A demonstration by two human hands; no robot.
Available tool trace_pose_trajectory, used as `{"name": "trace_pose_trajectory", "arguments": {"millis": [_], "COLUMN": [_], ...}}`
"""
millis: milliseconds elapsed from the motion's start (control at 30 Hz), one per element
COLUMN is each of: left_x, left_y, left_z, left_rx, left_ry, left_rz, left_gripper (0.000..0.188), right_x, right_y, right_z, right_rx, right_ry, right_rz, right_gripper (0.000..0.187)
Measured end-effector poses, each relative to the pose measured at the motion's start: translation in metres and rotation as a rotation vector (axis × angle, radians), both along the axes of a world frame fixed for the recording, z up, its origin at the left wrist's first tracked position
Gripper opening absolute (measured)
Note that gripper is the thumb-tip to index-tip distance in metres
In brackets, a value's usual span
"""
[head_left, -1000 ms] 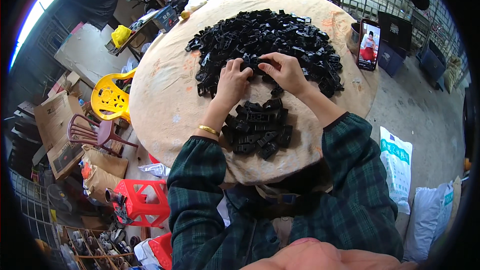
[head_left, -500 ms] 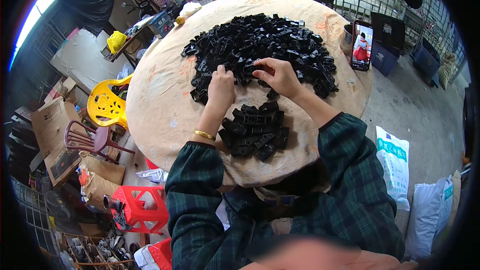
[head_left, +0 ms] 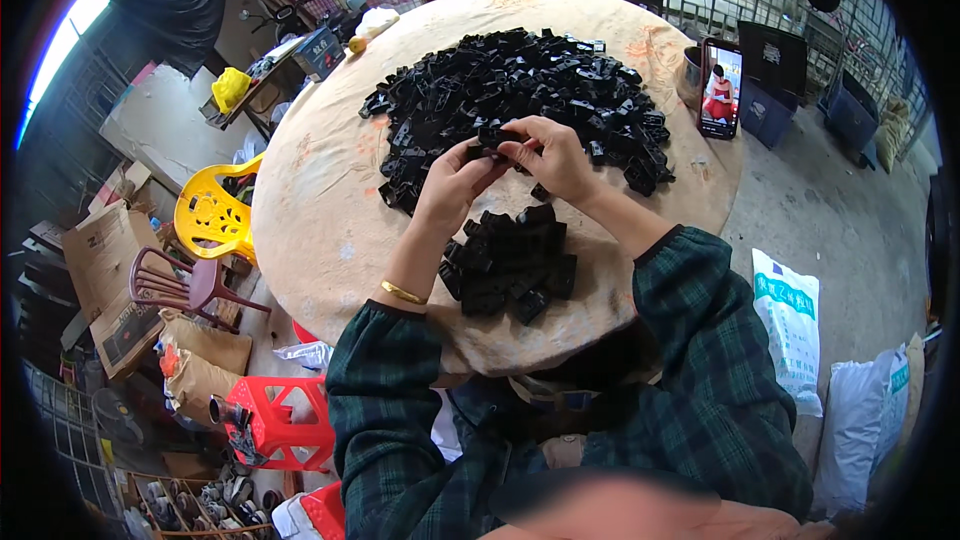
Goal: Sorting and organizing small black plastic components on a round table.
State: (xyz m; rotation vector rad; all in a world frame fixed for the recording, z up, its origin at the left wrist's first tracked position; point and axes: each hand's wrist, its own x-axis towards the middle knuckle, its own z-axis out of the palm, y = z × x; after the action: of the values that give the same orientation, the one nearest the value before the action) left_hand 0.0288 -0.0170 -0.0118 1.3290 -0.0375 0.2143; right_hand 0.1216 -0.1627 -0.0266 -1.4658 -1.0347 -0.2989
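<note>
My left hand (head_left: 453, 183) and my right hand (head_left: 556, 156) meet at the near edge of a wide heap of black plastic parts (head_left: 520, 75). Between their fingertips is a small black plastic part (head_left: 492, 137), gripped from both sides and partly covered by the fingers. Its exact kind is too small to make out. Closer to my body, below the hands, lies a smaller pile of similar black parts (head_left: 512, 265). Both piles rest on a round table with a peach cloth (head_left: 320, 190).
A phone (head_left: 720, 90) stands upright at the table's right edge, beside a metal container (head_left: 690, 70). Left of the table are a yellow chair (head_left: 212, 205), a purplish chair (head_left: 180, 280) and a red stool (head_left: 285, 425). White sacks (head_left: 788, 330) stand on the floor at the right.
My left hand has moved right from the heap to meet the right hand, and its fingers now touch the black part. My right hand has shifted only slightly.
</note>
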Motion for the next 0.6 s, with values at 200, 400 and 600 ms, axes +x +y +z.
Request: {"name": "trace_pose_trajectory", "arguments": {"millis": [200, 400, 600], "left_x": [-0.0045, -0.0063, -0.0078], "left_y": [0.0032, 0.0012, -0.0019], "left_z": [0.0012, 0.0001, 0.0039], "left_rx": [0.026, 0.183, 0.233], "left_ry": [0.004, -0.017, -0.030], "left_rz": [-0.028, 0.084, 0.124], "left_gripper": [0.030, 0.027, 0.026], "right_x": [0.0000, -0.0036, -0.0056], "right_y": [-0.0041, -0.0042, -0.0061], "right_z": [0.0032, 0.0047, 0.0078], "right_rx": [-0.058, -0.014, -0.020], "right_ry": [-0.158, -0.061, -0.010], "right_rz": [-0.112, -0.011, 0.026], "right_gripper": [0.022, 0.023, 0.021]}}
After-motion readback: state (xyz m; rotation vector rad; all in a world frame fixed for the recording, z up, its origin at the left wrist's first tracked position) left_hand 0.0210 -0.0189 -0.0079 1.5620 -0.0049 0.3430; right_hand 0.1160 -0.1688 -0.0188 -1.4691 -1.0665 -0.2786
